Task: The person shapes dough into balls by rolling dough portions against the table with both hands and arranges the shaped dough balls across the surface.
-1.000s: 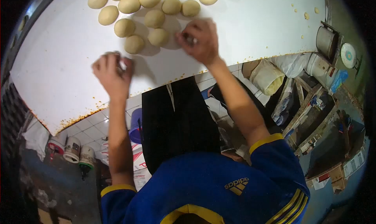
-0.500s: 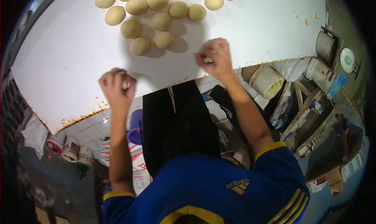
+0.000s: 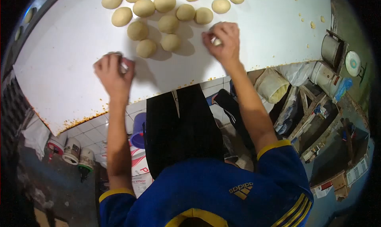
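Just in from the table's near edge, my left hand [image 3: 114,74] is closed, with curled fingers cupped over a dough ball [image 3: 115,53] of which only a sliver shows past the knuckles. Farther right and a bit deeper on the table, my right hand [image 3: 224,42] is curled round another dough ball [image 3: 216,41]; a pale patch shows between thumb and fingers. Between and beyond the hands lie several smooth, round, pale-yellow dough balls [image 3: 171,42], one of them [image 3: 146,48] sitting nearest the table's front. Another dough ball [image 3: 204,16] lies just left of my right fingertips.
The white table [image 3: 71,68] has a chipped, rusty front edge. Dough crumbs [image 3: 312,25] dot its right side. Below stand a purple bucket [image 3: 139,133], paint-type pails [image 3: 71,151], a cream bucket [image 3: 274,86] and a wooden rack [image 3: 317,119]. Another person's leg [image 3: 232,112] shows under the table.
Both hands have moved farther from the table's near edge, the left also slightly left and the right slightly right. Fingers stay curled. The dough balls shift a little in view with the camera.
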A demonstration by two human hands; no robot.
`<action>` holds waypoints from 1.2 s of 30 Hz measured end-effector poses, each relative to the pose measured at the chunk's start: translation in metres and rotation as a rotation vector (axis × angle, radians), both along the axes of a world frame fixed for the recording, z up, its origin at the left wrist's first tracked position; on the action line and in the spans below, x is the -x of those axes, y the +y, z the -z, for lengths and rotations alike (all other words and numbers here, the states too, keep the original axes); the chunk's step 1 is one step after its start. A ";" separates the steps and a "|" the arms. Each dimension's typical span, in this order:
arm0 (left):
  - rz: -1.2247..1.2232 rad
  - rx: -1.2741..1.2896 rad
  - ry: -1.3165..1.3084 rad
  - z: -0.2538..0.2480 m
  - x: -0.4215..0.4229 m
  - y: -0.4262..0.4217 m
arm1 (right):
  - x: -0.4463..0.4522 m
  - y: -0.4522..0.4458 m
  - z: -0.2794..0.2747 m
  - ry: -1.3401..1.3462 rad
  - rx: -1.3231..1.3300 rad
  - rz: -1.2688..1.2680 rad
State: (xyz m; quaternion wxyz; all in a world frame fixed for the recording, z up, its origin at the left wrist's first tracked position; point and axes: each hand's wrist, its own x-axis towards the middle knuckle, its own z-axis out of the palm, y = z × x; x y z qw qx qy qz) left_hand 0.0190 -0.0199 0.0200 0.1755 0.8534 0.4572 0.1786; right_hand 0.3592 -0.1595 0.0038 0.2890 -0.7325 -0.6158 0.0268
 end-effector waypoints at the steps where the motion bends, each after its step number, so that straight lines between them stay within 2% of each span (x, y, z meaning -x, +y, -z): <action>1: 0.006 0.053 0.007 0.008 -0.005 -0.007 | 0.015 0.001 -0.001 0.041 -0.021 -0.017; 4: 0.056 0.080 -0.057 0.002 0.018 -0.051 | 0.033 -0.040 -0.014 0.125 0.048 -0.078; 7: 0.055 0.052 0.003 0.014 0.062 -0.023 | -0.015 -0.055 -0.006 0.038 0.050 -0.078; 8: 0.025 -0.012 0.028 0.009 0.054 -0.004 | -0.023 -0.040 -0.015 -0.015 0.116 -0.015; 9: -0.015 -0.064 0.016 0.001 0.030 0.011 | -0.022 -0.018 -0.015 -0.019 0.070 0.031; 11: -0.051 0.010 -0.030 -0.003 -0.004 0.025 | -0.006 0.013 -0.013 0.020 0.016 0.085; 14: 0.026 0.067 -0.076 0.007 -0.006 -0.005 | 0.023 -0.003 -0.017 0.141 0.071 0.059; 19: 0.021 0.139 -0.085 -0.045 0.027 -0.019 | 0.010 -0.029 -0.077 0.193 0.266 0.056; 21: 0.073 0.384 -0.056 -0.048 0.044 -0.008 | -0.009 -0.033 -0.084 0.342 0.483 -0.036; 22: 0.124 0.481 -0.038 -0.066 0.041 0.010 | -0.018 -0.021 -0.095 0.396 0.540 -0.072; 23: 0.125 0.475 -0.043 -0.076 0.041 0.028 | -0.029 -0.008 -0.105 0.390 0.535 -0.072; 25: 0.274 0.763 0.063 -0.092 0.037 0.066 | -0.052 0.023 -0.124 0.529 0.786 -0.222; 26: 0.307 0.774 0.073 -0.104 0.026 0.087 | -0.057 0.047 -0.139 0.567 0.754 -0.238; 28: 0.245 0.629 -0.004 -0.128 -0.018 0.118 | -0.060 0.096 -0.161 0.680 0.684 -0.160; 30: 0.256 0.421 -0.201 -0.129 -0.075 0.143 | -0.055 0.136 -0.154 0.483 0.403 -0.078; 32: 0.309 0.437 -0.327 -0.123 -0.134 0.166 | -0.052 0.169 -0.129 0.440 0.316 -0.066; 33: 0.313 0.429 -0.331 -0.113 -0.164 0.180 | -0.051 0.182 -0.115 0.393 0.234 -0.060; 36: 0.410 0.261 -0.278 -0.070 -0.218 0.194 | -0.050 0.193 -0.061 0.244 0.233 -0.094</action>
